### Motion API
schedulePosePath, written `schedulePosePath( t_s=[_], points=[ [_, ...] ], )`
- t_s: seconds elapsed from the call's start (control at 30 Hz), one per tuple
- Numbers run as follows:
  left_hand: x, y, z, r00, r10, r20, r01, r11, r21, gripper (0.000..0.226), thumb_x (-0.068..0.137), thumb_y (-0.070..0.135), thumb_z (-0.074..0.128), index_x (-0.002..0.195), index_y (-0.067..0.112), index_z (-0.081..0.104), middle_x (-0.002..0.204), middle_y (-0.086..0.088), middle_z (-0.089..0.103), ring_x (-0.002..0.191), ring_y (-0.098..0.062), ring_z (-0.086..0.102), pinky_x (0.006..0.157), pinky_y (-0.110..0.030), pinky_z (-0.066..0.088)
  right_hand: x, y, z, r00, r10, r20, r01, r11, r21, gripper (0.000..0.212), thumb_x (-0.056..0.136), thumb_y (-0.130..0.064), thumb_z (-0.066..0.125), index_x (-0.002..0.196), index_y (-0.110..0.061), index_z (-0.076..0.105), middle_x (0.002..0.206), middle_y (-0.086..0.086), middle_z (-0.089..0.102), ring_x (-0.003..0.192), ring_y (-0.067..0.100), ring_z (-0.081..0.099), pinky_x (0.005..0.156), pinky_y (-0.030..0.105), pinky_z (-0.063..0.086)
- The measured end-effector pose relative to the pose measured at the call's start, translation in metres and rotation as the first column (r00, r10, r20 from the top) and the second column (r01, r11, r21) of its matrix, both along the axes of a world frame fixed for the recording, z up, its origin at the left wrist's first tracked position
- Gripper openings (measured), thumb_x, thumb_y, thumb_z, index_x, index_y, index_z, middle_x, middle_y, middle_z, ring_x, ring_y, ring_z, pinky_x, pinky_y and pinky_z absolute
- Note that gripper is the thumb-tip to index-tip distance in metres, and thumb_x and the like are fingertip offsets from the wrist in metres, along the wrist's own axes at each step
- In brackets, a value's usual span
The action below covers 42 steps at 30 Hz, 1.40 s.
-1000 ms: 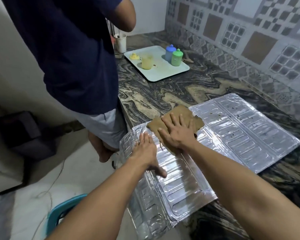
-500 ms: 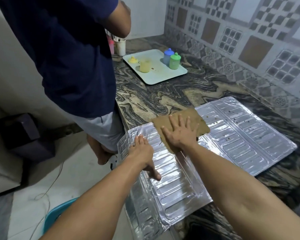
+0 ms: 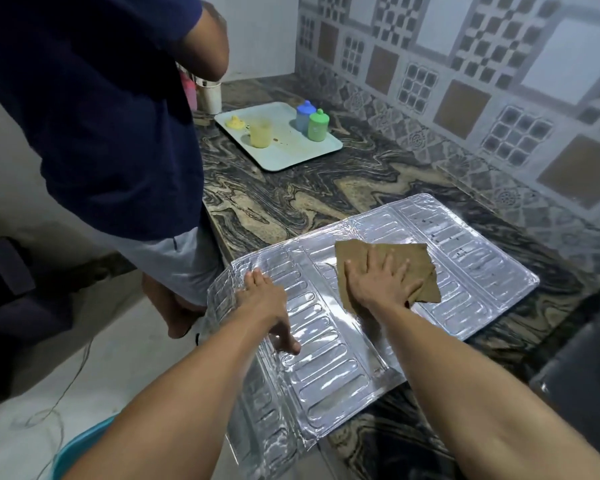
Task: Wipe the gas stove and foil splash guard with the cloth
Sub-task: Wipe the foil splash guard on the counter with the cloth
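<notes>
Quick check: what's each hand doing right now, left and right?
Left hand: open, flat on the foil splash guard, gripping nothing.
Right hand: open, fingers spread, pressing the brown cloth onto the foil.

Both arms stretched forward, bare to above the elbow. Left hand (image 3: 264,299) flat, palm down, fingers together pointing away, thumb (image 3: 289,344) splayed back toward the body. Right hand (image 3: 381,282) further out, also palm down, fingers (image 3: 373,259) spread wide, wrist straight.
</notes>
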<state>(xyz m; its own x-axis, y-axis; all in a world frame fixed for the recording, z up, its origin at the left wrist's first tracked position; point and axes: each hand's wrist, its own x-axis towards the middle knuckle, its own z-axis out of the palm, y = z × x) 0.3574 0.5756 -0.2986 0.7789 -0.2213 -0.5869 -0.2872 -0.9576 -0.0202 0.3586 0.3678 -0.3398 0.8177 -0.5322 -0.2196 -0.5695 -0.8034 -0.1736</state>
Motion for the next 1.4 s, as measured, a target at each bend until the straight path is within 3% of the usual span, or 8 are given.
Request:
schedulePosePath(
  t_s=[0.17,0.3,0.4,0.5,0.63,0.77,1.17,1.4],
  points=[
    [0.004,0.000,-0.001,1.000,-0.001,0.000,0.001,0.999,0.044,0.139,0.050,0.064,0.084,0.152,0.005,0.010,0.158,-0.025,-0.012,0.145,-0.044,-0.012,0.114,-0.063,0.014,-0.042,0.011,-0.004,0.978,0.211,0.001,-0.211,0.976,-0.051,0.079,0.083,-0.081,0.005,0.151,-0.043,-0.009,0.162,0.002,-0.013,0.148,0.034,-0.014,0.108,0.066,-0.014],
    [-0.002,0.005,0.002,1.000,-0.015,-0.015,0.016,0.999,0.029,0.132,0.049,0.067,0.081,0.151,0.009,0.020,0.160,-0.022,-0.004,0.146,-0.043,-0.005,0.113,-0.065,0.015,-0.061,-0.019,0.000,0.999,-0.009,-0.050,0.006,0.998,-0.055,0.083,0.079,-0.083,0.000,0.149,-0.042,-0.016,0.162,0.005,-0.015,0.147,0.037,-0.013,0.109,0.069,-0.010],
    [0.008,0.006,0.006,0.998,0.006,-0.066,-0.004,1.000,0.030,0.142,0.031,0.093,0.061,0.144,0.013,0.036,0.157,-0.022,0.019,0.143,-0.045,0.016,0.112,-0.065,0.018,-0.070,-0.005,0.003,0.998,0.021,-0.052,-0.022,1.000,-0.013,0.082,0.082,-0.082,0.003,0.149,-0.039,-0.019,0.161,0.007,-0.018,0.145,0.041,-0.018,0.109,0.070,-0.010],
    [0.019,0.001,0.010,0.998,0.038,0.058,-0.037,0.999,-0.010,0.147,0.040,0.097,0.053,0.152,0.012,0.013,0.159,-0.025,-0.001,0.145,-0.048,-0.002,0.111,-0.069,-0.001,-0.079,0.023,0.003,0.996,0.086,-0.028,-0.085,0.996,0.038,0.081,0.083,-0.081,0.006,0.149,-0.041,-0.017,0.160,0.005,-0.022,0.144,0.040,-0.023,0.107,0.068,-0.018],
    [0.017,-0.021,0.012,0.986,-0.123,0.112,0.133,0.988,-0.081,0.135,0.066,0.067,0.072,0.152,0.007,-0.012,0.159,-0.014,-0.022,0.146,-0.033,-0.017,0.114,-0.064,-0.001,-0.086,0.055,-0.001,0.989,0.146,-0.015,-0.145,0.989,0.038,0.071,0.088,-0.073,0.005,0.149,-0.043,-0.015,0.158,0.003,-0.025,0.142,0.037,-0.027,0.106,0.068,-0.020],
    [0.018,-0.025,-0.006,0.993,-0.114,-0.029,0.110,0.988,-0.107,0.142,0.061,0.057,0.082,0.151,0.007,-0.017,0.158,-0.009,-0.024,0.146,-0.032,-0.019,0.111,-0.069,0.002,-0.088,0.055,-0.005,0.996,0.089,0.019,-0.089,0.996,0.029,0.063,0.092,-0.066,0.004,0.149,-0.046,-0.013,0.160,0.000,-0.021,0.144,0.033,-0.025,0.109,0.066,-0.016],
    [0.029,-0.012,-0.018,0.977,-0.215,0.011,0.214,0.963,-0.163,0.155,0.047,0.061,0.086,0.151,0.017,-0.020,0.157,-0.005,-0.025,0.145,-0.028,-0.021,0.114,-0.063,-0.005,-0.063,-0.016,0.003,0.979,-0.193,-0.063,0.194,0.981,0.015,0.068,0.091,-0.069,0.004,0.150,-0.041,-0.015,0.161,0.006,-0.019,0.145,0.038,-0.020,0.109,0.068,-0.014],
    [0.030,-0.021,-0.013,0.983,-0.182,-0.023,0.178,0.979,-0.102,0.158,0.047,0.056,0.088,0.147,0.013,-0.026,0.156,-0.007,-0.027,0.144,-0.029,-0.022,0.115,-0.061,-0.005,-0.064,0.018,-0.004,0.984,0.179,0.012,-0.179,0.984,-0.028,0.069,0.089,-0.072,0.003,0.151,-0.044,-0.009,0.161,-0.001,-0.017,0.145,0.037,-0.021,0.108,0.067,-0.018]
  ],
)
